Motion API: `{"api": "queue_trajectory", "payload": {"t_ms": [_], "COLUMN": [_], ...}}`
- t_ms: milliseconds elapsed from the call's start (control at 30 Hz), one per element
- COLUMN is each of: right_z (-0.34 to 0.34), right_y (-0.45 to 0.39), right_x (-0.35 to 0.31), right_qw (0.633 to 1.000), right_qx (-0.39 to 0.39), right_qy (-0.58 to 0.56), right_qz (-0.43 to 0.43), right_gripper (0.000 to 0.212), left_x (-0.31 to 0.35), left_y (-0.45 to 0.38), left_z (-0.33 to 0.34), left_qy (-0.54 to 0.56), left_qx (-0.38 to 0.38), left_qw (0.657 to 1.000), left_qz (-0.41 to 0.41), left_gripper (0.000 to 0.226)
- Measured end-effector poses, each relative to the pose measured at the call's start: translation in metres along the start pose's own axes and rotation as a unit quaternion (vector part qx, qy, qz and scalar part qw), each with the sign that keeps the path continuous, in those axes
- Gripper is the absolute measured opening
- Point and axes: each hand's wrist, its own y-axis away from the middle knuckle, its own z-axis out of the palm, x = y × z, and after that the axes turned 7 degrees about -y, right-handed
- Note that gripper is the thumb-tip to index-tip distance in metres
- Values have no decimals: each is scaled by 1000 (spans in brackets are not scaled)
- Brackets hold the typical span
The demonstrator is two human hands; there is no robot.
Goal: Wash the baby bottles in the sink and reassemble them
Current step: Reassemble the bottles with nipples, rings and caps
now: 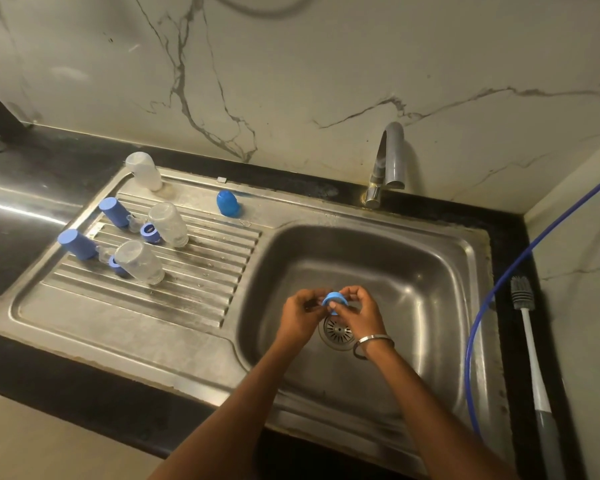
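Both hands point(333, 311) around blue ring point(334, 301)

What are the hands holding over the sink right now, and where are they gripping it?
Both hands, left hand and right hand, hold a blue bottle ring by its rim, pinched between the fingers, above the drain.

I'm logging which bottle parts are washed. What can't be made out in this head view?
- Blue ring: both hands, left hand and right hand, cover its edges; a nipple inside cannot be told.
- Small clear parts on the drainboard: too small.
- Tap: running water cannot be told.
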Motion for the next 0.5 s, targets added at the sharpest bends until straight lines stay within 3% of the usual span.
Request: {"api": "queue_trajectory", "payload": {"t_ms": [500], "right_z": [0], "right_y": [-1], "right_x": [-1], "right_qw": [990], "right_qx": [7], "right_qy": [57], "right_qz": [-128], "right_gripper": [40], "left_x": [8], "left_y": [7], "left_z": [-1], "left_qy": [43], "left_qx": [36], "left_qw": [998], "left_qz": [25], "left_gripper": [23]}}
